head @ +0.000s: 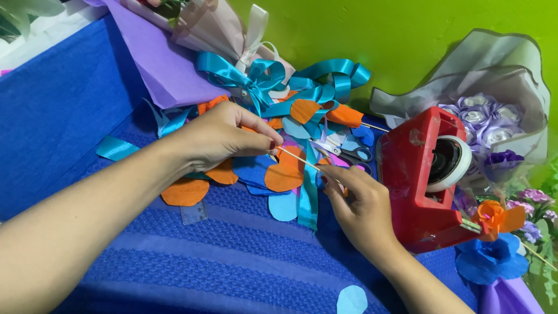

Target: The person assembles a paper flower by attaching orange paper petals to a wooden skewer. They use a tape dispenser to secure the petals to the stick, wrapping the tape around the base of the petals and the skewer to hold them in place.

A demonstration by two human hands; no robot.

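Note:
My left hand [224, 136] pinches one end of a thin wooden skewer [297, 159], with an orange paper petal tucked under its fingers. My right hand [357, 200] grips the skewer's other end between thumb and fingers. The stick slants down to the right over a pile of orange paper petals [283, 174] and blue paper petals [283, 206] on a blue knitted cloth [232, 256]. A pair of scissors [343, 152] lies just behind the skewer.
A red tape dispenser [415, 180] with a white roll stands right of my right hand. Teal satin ribbon bows [261, 78] and a purple wrapped bouquet [174, 52] lie behind. A bouquet of lilac roses [488, 116] and finished orange and blue paper flowers [494, 244] sit at right.

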